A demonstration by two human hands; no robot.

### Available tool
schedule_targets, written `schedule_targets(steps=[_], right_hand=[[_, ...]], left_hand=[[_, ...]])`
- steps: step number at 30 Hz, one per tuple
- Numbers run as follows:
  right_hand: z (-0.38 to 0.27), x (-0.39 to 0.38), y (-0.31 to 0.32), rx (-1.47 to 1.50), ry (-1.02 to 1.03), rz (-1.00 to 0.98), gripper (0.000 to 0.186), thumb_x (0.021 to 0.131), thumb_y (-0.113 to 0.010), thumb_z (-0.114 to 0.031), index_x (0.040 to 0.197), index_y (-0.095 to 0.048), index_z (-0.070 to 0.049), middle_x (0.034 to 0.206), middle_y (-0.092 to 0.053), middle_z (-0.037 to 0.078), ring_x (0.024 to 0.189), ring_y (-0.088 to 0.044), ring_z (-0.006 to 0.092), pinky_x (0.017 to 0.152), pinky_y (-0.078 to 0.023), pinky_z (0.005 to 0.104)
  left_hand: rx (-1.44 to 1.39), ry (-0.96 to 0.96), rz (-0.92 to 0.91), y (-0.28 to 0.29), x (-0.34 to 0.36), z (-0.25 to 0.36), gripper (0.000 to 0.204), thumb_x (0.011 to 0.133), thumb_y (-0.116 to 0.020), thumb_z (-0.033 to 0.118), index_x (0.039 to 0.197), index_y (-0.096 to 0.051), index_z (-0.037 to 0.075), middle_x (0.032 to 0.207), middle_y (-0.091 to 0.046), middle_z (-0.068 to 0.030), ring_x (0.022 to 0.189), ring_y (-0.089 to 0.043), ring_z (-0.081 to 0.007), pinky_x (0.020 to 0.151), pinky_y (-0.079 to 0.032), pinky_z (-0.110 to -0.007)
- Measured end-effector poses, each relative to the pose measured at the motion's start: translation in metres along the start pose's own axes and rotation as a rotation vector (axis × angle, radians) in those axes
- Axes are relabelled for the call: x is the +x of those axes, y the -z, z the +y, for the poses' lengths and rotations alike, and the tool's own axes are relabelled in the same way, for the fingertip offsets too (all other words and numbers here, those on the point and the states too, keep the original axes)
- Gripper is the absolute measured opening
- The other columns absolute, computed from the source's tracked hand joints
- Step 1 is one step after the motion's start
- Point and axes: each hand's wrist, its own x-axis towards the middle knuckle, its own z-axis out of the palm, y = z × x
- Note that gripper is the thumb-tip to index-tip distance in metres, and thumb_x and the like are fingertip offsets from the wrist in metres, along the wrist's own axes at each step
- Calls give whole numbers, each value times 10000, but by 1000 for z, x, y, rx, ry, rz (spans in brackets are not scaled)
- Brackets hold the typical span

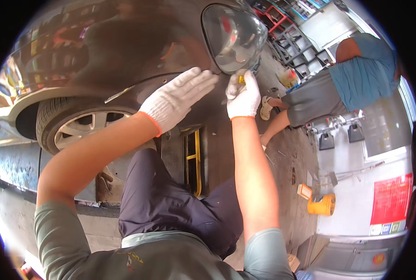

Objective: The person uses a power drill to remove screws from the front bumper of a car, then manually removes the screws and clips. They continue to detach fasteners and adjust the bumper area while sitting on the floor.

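My left hand, in a white knit glove with an orange cuff, lies flat with its fingers stretched out over the dark brown car fender, close to the panel's lower edge. My right hand, gloved the same way, is closed just below the headlight. A small yellow piece shows between its thumb and fingers; the rest is hidden in the glove, so its kind is unclear. Beneath the fender edge, a dark opening lies between the wheel and my right hand.
The front wheel stands at the left. A yellow metal bar crosses a floor opening beside my legs. Another person in a blue shirt bends over at the right. A yellow bucket sits near the white wall, shelving farther back.
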Motion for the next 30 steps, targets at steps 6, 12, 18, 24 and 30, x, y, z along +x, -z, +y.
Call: schedule_targets(steps=[6,12,18,24,30], right_hand=[[-19,-44,0,-419,1,-106,283,1145,-576,-280,1118,-709,-33,852,-709,72,650,-620,131,571,-480,273],[-19,-83,-19,-533,-43,-139,266,1142,-562,-204,1219,-728,-10,739,-646,19,567,-542,77,531,-432,232],[-3,-81,-33,-468,-20,-162,275,1149,-567,-203,1118,-740,7,642,-525,-32,518,-447,55,486,-348,249],[9,-63,-33,-445,-39,-252,245,1150,-600,-182,1091,-754,-1,689,-574,-44,560,-457,15,517,-354,223],[7,-54,-14,-444,-36,-316,217,1143,-598,-133,1113,-743,25,723,-598,-33,599,-503,23,544,-385,221]], left_hand=[[104,-77,-44,-4,-13,-2,762,984,-612,210,1697,-415,26,1813,-347,-95,1695,-272,-231,1422,-147,-459],[51,-218,-192,-17,-4,8,758,1008,-531,173,1726,-343,20,1830,-303,-119,1714,-225,-232,1425,-116,-454],[486,-295,-158,-30,10,21,700,1046,-487,247,1703,-379,34,1810,-342,-86,1703,-247,-274,1432,-140,-449],[469,-327,-74,-64,4,21,651,1009,-531,280,1615,-497,44,1741,-441,-112,1674,-310,-291,1424,-147,-484],[24,-319,-103,-45,25,32,467,903,-673,256,1308,-723,30,1440,-679,-131,1507,-521,-312,1376,-271,-494]])
